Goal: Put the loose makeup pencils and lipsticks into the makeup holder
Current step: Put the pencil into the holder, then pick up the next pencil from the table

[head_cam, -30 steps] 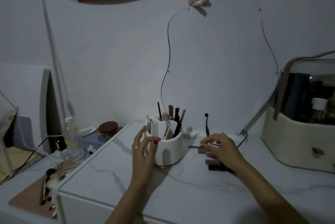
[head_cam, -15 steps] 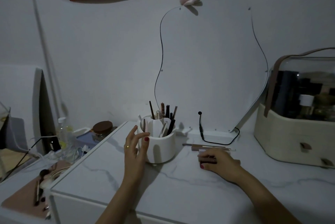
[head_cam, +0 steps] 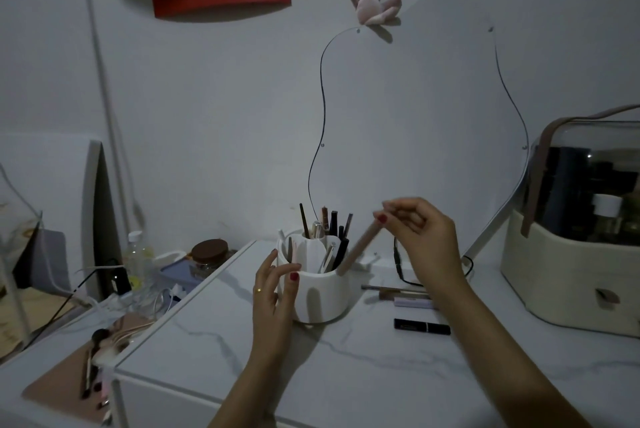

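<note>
White plastic, the makeup holder (head_cam: 320, 292) stands on the marble-patterned tabletop (head_cam: 346, 375) and already carries a cluster of upright pencils and brushes (head_cam: 327, 226) in its compartments, so part of the job looks done. The left hand (head_cam: 273, 303) rests against the holder's left side, fingers straight and loosely spread, steadying it rather than gripping. Just right of the rim, a tan pencil (head_cam: 360, 245) slants down toward the holder's right compartment, its lower end near the rim; whether it is touching I cannot tell. The right hand (head_cam: 420, 233) pinches its upper end between thumb and fingertips. Further right, on the tabletop between holder and cream storage case (head_cam: 568, 275), several pieces remain loose: a thin pencil (head_cam: 384, 287), a pale lilac tube (head_cam: 414, 303) and a black lipstick (head_cam: 421, 326). By my reckoning, at least three items are left after this one.
</note>
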